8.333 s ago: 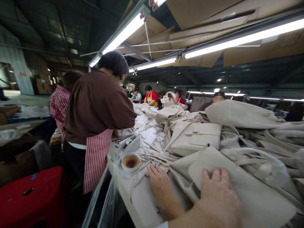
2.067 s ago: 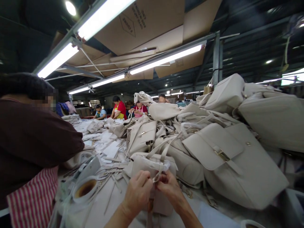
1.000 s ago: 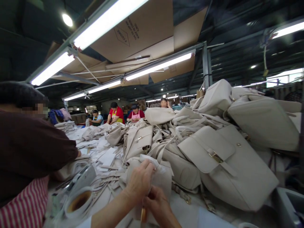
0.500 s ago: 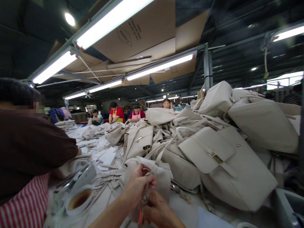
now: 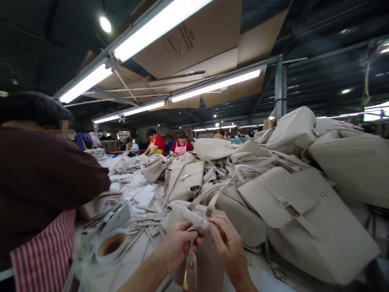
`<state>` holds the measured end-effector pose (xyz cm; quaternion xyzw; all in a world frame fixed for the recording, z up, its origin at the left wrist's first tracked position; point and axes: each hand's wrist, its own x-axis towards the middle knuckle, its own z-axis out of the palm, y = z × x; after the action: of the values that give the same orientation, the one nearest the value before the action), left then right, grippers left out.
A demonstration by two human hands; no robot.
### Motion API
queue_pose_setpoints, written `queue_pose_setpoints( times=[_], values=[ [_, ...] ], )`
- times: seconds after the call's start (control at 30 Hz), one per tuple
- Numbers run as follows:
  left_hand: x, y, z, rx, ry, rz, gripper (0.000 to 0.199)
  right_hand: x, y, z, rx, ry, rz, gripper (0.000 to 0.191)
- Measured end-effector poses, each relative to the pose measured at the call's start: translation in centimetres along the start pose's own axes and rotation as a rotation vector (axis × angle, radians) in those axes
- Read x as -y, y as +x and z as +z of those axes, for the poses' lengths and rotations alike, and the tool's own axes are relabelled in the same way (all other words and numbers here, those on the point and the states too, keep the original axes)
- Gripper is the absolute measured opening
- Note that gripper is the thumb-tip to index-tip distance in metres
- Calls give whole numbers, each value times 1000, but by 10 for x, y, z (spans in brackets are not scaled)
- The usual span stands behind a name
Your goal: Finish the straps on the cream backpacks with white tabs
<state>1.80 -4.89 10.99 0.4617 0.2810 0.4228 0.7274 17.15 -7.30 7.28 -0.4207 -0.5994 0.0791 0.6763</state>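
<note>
My left hand (image 5: pixel 179 243) is closed, its fingertips pinching a beige bag strap. Below them hangs the strap's lower part with a metal buckle (image 5: pixel 191 261). Translucent white wrapping (image 5: pixel 193 218) covers the stretch of strap above and between my hands. With bent fingers, my right hand (image 5: pixel 226 239) pinches the right end of that wrapping. A beige bag (image 5: pixel 209 259) stands right behind and below both hands, partly covered by them. What lies inside my right palm is hidden.
A heap of beige bags (image 5: pixel 328 239) rises on the right. At left are a round roll of brown tape (image 5: pixel 112 244), loose straps (image 5: pixel 142 235) and a co-worker in a dark top (image 5: pixel 54 170). Other people (image 5: pixel 181 148) work at the far side. Tube lights (image 5: pixel 219 85) hang overhead.
My right hand has risen from below my left hand to the wrapping on its right. The orange-red handled tool seen at my right hand is no longer visible. The view has shifted left.
</note>
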Motion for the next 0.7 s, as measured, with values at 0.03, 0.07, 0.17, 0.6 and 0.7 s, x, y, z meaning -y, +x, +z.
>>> queue_pose_setpoints(
  times=[0.03,0.07,0.17,0.6,0.7],
  values=[
    [3,-3,-1,10,-26,14,23,4,0,0,58,-14,-39,22],
    [5,-6,-2,25,-54,26,23,8,-1,0,109,-28,-69,22],
    [13,-17,-7,65,-110,45,22,19,-6,2,188,-94,-115,20],
    [70,-9,-29,-103,-64,-58,55,-18,-5,36,225,-449,173,33],
    [91,-3,-34,-73,-59,-228,60,-44,-11,39,209,-500,152,40]
  ],
)
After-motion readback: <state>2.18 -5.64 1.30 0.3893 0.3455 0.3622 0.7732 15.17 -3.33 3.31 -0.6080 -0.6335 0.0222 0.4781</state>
